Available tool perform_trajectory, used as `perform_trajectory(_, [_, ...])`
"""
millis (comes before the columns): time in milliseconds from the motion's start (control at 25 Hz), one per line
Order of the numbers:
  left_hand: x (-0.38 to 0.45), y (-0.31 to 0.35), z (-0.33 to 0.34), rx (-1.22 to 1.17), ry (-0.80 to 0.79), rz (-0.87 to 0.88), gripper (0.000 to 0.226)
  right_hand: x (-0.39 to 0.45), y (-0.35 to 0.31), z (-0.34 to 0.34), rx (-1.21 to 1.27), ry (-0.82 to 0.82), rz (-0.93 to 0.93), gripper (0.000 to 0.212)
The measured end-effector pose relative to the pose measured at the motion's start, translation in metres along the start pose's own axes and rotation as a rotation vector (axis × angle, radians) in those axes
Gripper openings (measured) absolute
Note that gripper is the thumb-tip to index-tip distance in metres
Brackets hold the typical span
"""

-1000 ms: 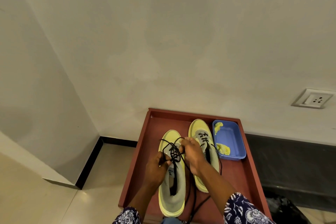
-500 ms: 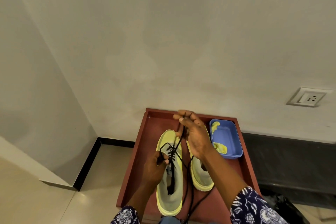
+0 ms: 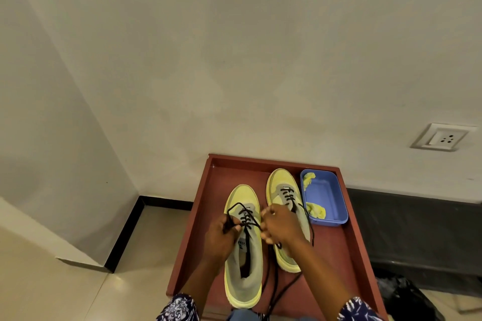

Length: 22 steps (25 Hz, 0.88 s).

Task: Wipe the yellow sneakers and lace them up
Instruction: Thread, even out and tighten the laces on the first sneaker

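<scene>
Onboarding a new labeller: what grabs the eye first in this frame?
Two yellow sneakers stand side by side on a reddish-brown tray against the wall. Both hands work the black lace of the left one: the left hand pinches a loop, the right hand grips the other strand. A blue tub with yellow cloth sits at the tray's far right corner.

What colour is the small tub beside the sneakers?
Blue; the tub shows clearly in the head view.

**Crowded tray, open strips at its edges**

A rimmed red-brown wooden tray (image 3: 208, 206) holds 2 yellow sneakers (image 3: 243, 263) side by side, leaving a narrow gap between them, crossed by loose black laces (image 3: 273, 284). A blue plastic tub (image 3: 326, 198) fills the far right corner. Bare tray floor lies along the left edge and near right.
</scene>
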<state>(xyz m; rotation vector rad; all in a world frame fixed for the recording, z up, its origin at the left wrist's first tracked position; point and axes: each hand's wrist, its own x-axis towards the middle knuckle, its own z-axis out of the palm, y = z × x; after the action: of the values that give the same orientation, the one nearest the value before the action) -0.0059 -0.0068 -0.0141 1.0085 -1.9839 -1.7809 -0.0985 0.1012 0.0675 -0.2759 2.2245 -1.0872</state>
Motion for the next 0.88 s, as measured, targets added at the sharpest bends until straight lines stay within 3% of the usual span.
perform_trajectory(80, [0.001, 0.002, -0.001, 0.026, -0.017, 0.012, 0.013, 0.002, 0.007, 0.002, -0.574, -0.012, -0.063, 0.026])
perform_trajectory(160, [0.003, 0.001, -0.002, 0.044, -0.030, 0.024, 0.011, 0.001, 0.006, 0.005, -0.858, 0.067, -0.113, 0.029])
perform_trajectory(240, [0.003, 0.001, -0.002, 0.047, -0.038, 0.024, 0.010, 0.005, 0.005, 0.013, -0.888, 0.079, -0.233, 0.033])
perform_trajectory(320, [0.003, 0.002, -0.003, 0.040, -0.042, 0.019, 0.010, 0.012, 0.009, 0.023, -0.903, -0.018, -0.330, 0.038])
perform_trajectory(560, [0.006, 0.003, -0.005, 0.036, -0.059, 0.017, 0.009, 0.019, 0.024, 0.025, -0.884, -0.012, -0.312, 0.023])
perform_trajectory(880, [0.007, 0.007, -0.008, 0.128, 0.008, 0.021, 0.008, 0.018, 0.016, 0.011, -1.035, 0.081, -0.329, 0.027])
